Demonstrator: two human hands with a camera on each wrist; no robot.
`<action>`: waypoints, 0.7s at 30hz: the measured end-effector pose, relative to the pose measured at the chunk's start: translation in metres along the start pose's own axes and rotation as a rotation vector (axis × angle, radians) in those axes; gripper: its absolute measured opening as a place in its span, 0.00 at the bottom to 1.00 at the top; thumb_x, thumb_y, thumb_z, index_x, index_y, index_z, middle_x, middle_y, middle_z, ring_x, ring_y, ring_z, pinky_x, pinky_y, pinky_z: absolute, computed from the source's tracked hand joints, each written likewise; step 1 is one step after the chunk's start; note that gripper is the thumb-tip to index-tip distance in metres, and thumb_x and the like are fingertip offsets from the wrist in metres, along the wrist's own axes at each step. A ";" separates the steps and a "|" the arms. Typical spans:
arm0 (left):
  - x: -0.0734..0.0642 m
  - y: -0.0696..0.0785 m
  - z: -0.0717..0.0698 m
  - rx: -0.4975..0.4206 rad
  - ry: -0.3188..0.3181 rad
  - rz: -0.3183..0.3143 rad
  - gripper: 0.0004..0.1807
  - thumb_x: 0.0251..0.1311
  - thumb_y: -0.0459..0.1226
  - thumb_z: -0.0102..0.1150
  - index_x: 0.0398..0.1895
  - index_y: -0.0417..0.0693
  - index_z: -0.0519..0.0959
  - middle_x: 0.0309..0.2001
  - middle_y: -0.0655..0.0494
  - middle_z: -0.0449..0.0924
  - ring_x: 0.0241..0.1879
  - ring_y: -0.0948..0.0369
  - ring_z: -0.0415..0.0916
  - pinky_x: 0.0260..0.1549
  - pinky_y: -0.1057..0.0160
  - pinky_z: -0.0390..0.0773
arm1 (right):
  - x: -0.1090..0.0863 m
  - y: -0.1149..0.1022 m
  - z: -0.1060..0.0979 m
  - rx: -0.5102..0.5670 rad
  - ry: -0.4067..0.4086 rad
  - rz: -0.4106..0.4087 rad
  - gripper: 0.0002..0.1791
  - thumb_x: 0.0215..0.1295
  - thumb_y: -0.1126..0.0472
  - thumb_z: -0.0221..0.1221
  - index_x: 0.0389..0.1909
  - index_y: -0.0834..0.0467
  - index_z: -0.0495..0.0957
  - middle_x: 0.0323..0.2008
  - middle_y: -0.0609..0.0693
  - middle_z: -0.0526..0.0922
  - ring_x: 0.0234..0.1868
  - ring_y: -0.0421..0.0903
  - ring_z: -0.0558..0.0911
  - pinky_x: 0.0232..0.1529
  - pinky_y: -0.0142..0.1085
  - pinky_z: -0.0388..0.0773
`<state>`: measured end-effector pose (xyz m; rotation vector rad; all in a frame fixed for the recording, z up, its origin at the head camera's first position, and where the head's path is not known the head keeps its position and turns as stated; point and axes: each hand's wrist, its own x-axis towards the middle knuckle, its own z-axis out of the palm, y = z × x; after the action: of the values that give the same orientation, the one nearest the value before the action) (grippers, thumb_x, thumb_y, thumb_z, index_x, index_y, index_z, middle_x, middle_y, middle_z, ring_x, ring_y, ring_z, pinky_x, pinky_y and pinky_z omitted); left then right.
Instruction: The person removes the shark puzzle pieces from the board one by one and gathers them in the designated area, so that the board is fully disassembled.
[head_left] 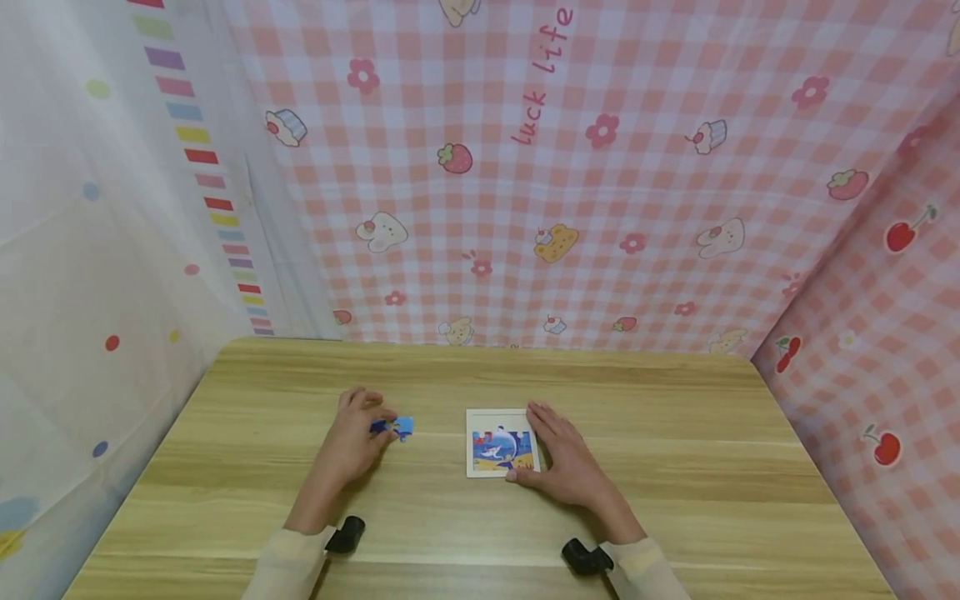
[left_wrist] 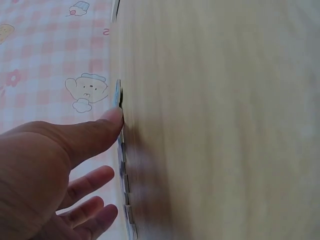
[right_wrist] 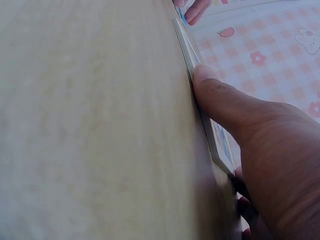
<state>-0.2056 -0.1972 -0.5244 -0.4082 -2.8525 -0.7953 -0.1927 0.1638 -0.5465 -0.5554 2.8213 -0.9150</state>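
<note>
On the table's left half, my left hand (head_left: 358, 435) pinches a blue jigsaw puzzle piece (head_left: 403, 425) between thumb and fingers. Seen from the left wrist, the thumb (left_wrist: 112, 117) presses on its edge and the other fingers are spread. More blue pieces lie under and beside these fingers, partly hidden. A square white-framed puzzle board (head_left: 468, 442) lies flat near the middle, its lower part filled with a sea picture and a white dolphin-like animal, its upper strip white. My right hand (head_left: 573, 467) grips the board's right side, thumb at the bottom edge, fingers at the upper right corner.
A wood-grain table (head_left: 450, 533) carries everything. Behind it hangs a pink checked cloth (head_left: 525, 183); a pale dotted cloth (head_left: 90, 267) closes the left side and a cherry-print cloth (head_left: 900, 333) the right. Black wrist cameras (head_left: 347, 535) sit at both sleeves.
</note>
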 end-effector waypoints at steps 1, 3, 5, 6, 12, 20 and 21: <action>0.000 0.000 0.000 0.001 0.001 -0.002 0.13 0.59 0.34 0.72 0.47 0.39 0.87 0.60 0.36 0.76 0.68 0.38 0.61 0.67 0.38 0.68 | 0.000 0.000 0.000 0.000 0.000 0.000 0.60 0.55 0.32 0.70 0.80 0.58 0.54 0.82 0.51 0.52 0.83 0.55 0.48 0.81 0.56 0.44; -0.001 0.001 -0.001 -0.001 -0.004 -0.006 0.14 0.60 0.34 0.71 0.48 0.39 0.87 0.60 0.36 0.76 0.68 0.37 0.61 0.66 0.38 0.69 | 0.000 0.000 0.000 -0.002 -0.002 0.001 0.60 0.56 0.32 0.70 0.80 0.57 0.54 0.83 0.51 0.51 0.84 0.55 0.48 0.81 0.56 0.44; -0.001 0.002 -0.001 -0.009 -0.017 -0.012 0.14 0.60 0.34 0.71 0.48 0.39 0.87 0.60 0.35 0.76 0.68 0.37 0.61 0.65 0.37 0.69 | 0.000 0.000 0.000 -0.005 -0.003 0.004 0.60 0.56 0.33 0.70 0.80 0.57 0.54 0.83 0.51 0.52 0.83 0.55 0.49 0.81 0.56 0.44; -0.001 0.003 -0.001 -0.012 -0.025 -0.016 0.14 0.60 0.34 0.71 0.49 0.39 0.86 0.60 0.35 0.76 0.68 0.37 0.61 0.65 0.37 0.69 | 0.000 -0.001 0.000 -0.006 -0.004 0.007 0.60 0.56 0.33 0.70 0.81 0.57 0.54 0.83 0.51 0.52 0.83 0.55 0.49 0.81 0.56 0.44; -0.003 0.006 -0.003 -0.028 -0.044 -0.040 0.14 0.61 0.34 0.70 0.49 0.39 0.86 0.61 0.34 0.75 0.68 0.36 0.61 0.61 0.37 0.73 | 0.000 -0.003 -0.002 -0.006 -0.017 0.007 0.59 0.57 0.33 0.70 0.81 0.57 0.54 0.83 0.51 0.51 0.83 0.55 0.49 0.81 0.56 0.45; -0.003 0.014 0.000 -0.126 -0.022 -0.057 0.14 0.61 0.35 0.69 0.49 0.39 0.85 0.61 0.34 0.75 0.67 0.38 0.61 0.60 0.37 0.73 | -0.001 -0.004 -0.002 -0.002 -0.015 0.007 0.60 0.56 0.34 0.70 0.81 0.57 0.52 0.83 0.52 0.50 0.84 0.55 0.48 0.81 0.56 0.44; -0.002 0.017 0.001 -0.139 -0.017 -0.052 0.14 0.61 0.35 0.70 0.49 0.39 0.85 0.61 0.34 0.75 0.67 0.38 0.62 0.60 0.37 0.73 | -0.001 -0.003 -0.002 0.000 -0.012 0.006 0.60 0.56 0.34 0.70 0.81 0.57 0.52 0.83 0.52 0.50 0.84 0.56 0.48 0.81 0.57 0.44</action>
<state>-0.1984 -0.1834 -0.5173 -0.3613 -2.8431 -1.0084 -0.1915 0.1627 -0.5433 -0.5502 2.8111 -0.9074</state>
